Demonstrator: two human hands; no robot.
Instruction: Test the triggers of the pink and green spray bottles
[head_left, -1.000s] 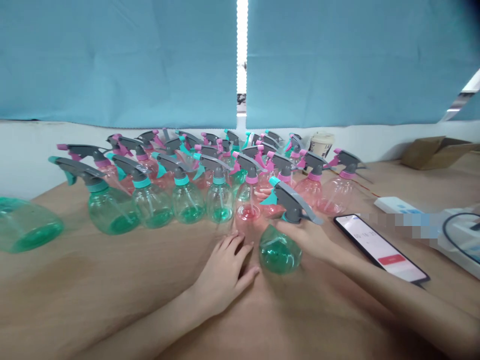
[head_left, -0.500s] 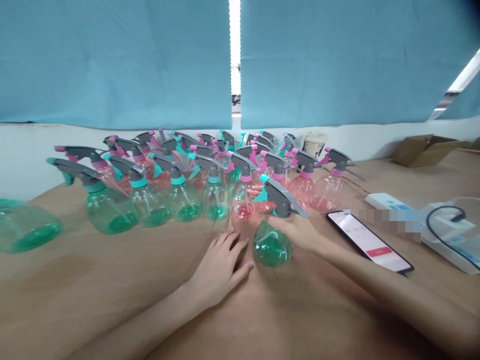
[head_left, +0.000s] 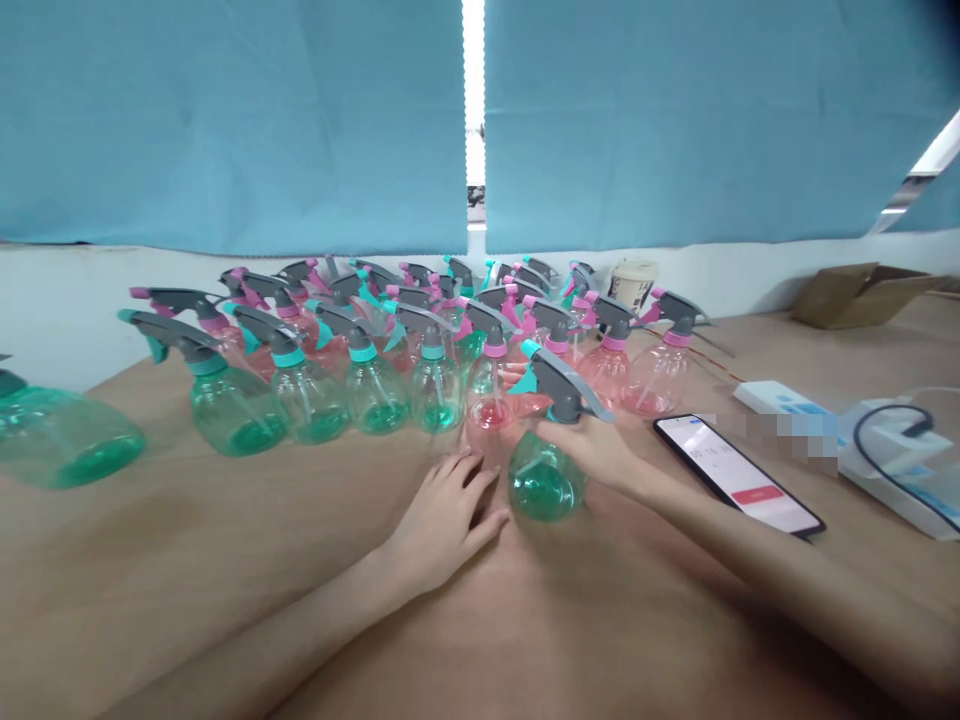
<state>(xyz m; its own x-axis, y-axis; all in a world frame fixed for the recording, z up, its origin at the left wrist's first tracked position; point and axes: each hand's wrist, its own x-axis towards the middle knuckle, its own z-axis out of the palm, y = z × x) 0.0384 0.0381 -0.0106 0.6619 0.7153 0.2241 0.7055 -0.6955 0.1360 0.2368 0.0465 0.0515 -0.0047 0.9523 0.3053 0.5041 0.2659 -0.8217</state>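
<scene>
My right hand (head_left: 600, 452) is wrapped round the upper body of a green spray bottle (head_left: 546, 488), just below its collar. The bottle has a grey trigger head with a turquoise nozzle and trigger, and stands roughly upright at the table's middle. Some of its far side is hidden, while fingertips of that hand show beyond its neck. To the left of this bottle, my left hand (head_left: 442, 520) lies on the wooden table with its fingers stretched out, holding nothing. Directly beyond the hands is a clear spray bottle with a pink collar (head_left: 491, 390).
Several green (head_left: 379, 395) and pink spray bottles (head_left: 660, 375) stand in rows behind. Another green bottle (head_left: 75, 435) is at the far left. On the right are a phone (head_left: 739, 475), a white power strip (head_left: 784, 402) with cables, and a cardboard box (head_left: 862, 295). A paper cup (head_left: 634, 283) stands behind.
The view has shifted slightly, bringing more of the far-left bottle into sight. Both hands keep nearly the same positions, the right one still round the green spray bottle.
</scene>
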